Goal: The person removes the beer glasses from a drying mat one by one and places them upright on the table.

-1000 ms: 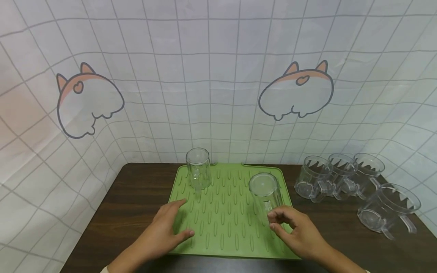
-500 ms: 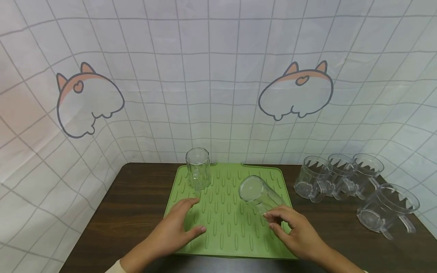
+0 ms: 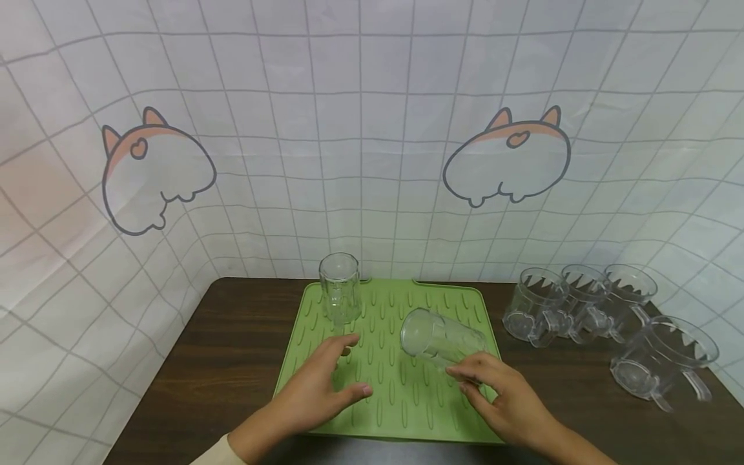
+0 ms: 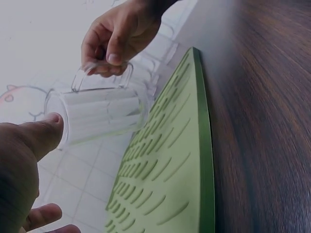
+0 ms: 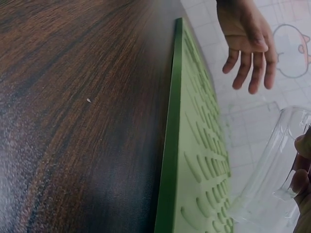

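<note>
My right hand grips the handle of a clear mug. Tipped nearly onto its side above the green ridged mat, this mug points its base toward my left hand. My left hand hovers over the mat's left part, fingers spread and thumb apart, holding nothing. In the left wrist view, my right hand pinches the mug's handle from above, and the left thumb overlaps the base; whether they touch I cannot tell. Another clear mug stands upside down at the mat's back left corner.
Several clear mugs stand upright on the dark wood table at the right, including one in the back row and a nearer mug. A white gridded curtain with cartoon animals rises behind the table and along its sides.
The held mug has tipped from nearly upside down to almost sideways, its base swinging left and down. My left hand has moved right toward it.
</note>
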Demonstrator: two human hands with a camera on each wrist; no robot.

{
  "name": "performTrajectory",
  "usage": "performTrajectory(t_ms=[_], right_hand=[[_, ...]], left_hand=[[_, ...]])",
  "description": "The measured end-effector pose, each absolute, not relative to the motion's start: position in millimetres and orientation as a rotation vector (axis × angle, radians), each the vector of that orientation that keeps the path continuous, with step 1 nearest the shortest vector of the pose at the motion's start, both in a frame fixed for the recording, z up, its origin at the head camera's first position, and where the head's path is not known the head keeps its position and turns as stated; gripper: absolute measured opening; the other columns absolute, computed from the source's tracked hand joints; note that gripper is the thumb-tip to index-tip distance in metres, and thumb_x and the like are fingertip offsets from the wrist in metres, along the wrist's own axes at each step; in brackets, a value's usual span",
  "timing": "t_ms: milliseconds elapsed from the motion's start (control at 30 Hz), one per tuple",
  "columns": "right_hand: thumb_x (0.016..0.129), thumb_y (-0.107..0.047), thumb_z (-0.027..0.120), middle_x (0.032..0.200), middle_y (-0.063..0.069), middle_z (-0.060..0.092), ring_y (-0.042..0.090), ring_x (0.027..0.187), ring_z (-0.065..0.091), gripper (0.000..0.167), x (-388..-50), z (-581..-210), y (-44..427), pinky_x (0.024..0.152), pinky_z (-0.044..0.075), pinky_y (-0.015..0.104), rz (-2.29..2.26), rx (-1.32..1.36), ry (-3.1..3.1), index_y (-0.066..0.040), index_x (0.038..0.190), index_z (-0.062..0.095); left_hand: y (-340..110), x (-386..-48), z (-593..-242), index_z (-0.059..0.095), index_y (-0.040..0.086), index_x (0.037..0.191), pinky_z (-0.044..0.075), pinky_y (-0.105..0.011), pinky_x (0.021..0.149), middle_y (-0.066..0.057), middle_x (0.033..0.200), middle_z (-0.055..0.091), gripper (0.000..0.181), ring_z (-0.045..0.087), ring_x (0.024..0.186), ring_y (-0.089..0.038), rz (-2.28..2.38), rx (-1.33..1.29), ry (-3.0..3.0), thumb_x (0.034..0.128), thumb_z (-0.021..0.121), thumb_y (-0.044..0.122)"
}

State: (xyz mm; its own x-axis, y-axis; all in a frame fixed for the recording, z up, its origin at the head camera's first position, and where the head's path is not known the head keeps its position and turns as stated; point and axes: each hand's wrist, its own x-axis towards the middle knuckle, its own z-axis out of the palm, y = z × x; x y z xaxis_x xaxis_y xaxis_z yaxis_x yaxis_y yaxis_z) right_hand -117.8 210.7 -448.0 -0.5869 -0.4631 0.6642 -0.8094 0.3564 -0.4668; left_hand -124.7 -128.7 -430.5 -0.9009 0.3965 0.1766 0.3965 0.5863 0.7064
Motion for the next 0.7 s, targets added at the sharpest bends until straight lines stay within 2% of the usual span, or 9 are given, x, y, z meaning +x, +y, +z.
performTrajectory(t_ms=[133, 333, 600, 700], right_hand=[[0.077, 0.02, 0.077, 0.111, -0.002, 0.067, 0.01, 0.089, 0.064, 0.056, -115.3, -446.4, 209.8, 0.074, 0.05, 0.018, 1.115, 1.086, -2.232, -0.01, 0.124, 0.072], [0.075, 0.021, 0.076, 0.111, 0.0, 0.065, 0.01, 0.088, 0.063, 0.061, -115.4, -447.9, 211.1, 0.072, 0.048, 0.017, 1.084, 1.102, -2.232, -0.01, 0.128, 0.07], [0.082, 0.016, 0.075, 0.115, -0.007, 0.063, 0.006, 0.091, 0.063, 0.055, -113.5, -446.7, 212.2, 0.072, 0.049, 0.017, 1.098, 1.052, -2.32, -0.014, 0.127, 0.07], [0.081, 0.017, 0.075, 0.115, -0.006, 0.063, 0.006, 0.09, 0.062, 0.056, -113.7, -445.8, 211.8, 0.072, 0.048, 0.017, 1.091, 1.061, -2.305, -0.014, 0.127, 0.07]], left_hand=[[-122.5, -125.9, -430.9, 0.041, 0.015, 0.154, 0.049, -0.052, 0.097, -0.003, 0.145, 0.05, 0.081, 0.054, 0.128, -0.024, -1.241, -0.715, -2.801, 0.0904, 0.074, 0.054], [-114.2, -129.9, -431.3, 0.039, 0.019, 0.155, 0.05, -0.05, 0.097, -0.002, 0.146, 0.048, 0.08, 0.054, 0.128, -0.024, -1.273, -0.732, -2.81, 0.0916, 0.072, 0.055], [-97.4, -138.0, -428.0, 0.038, 0.021, 0.156, 0.049, -0.049, 0.098, -0.001, 0.148, 0.047, 0.08, 0.053, 0.129, -0.021, -1.292, -0.755, -2.808, 0.0921, 0.072, 0.055], [-91.3, -141.6, -426.3, 0.037, 0.019, 0.157, 0.049, -0.05, 0.098, -0.002, 0.148, 0.048, 0.081, 0.053, 0.129, -0.021, -1.281, -0.765, -2.816, 0.0929, 0.07, 0.057]])
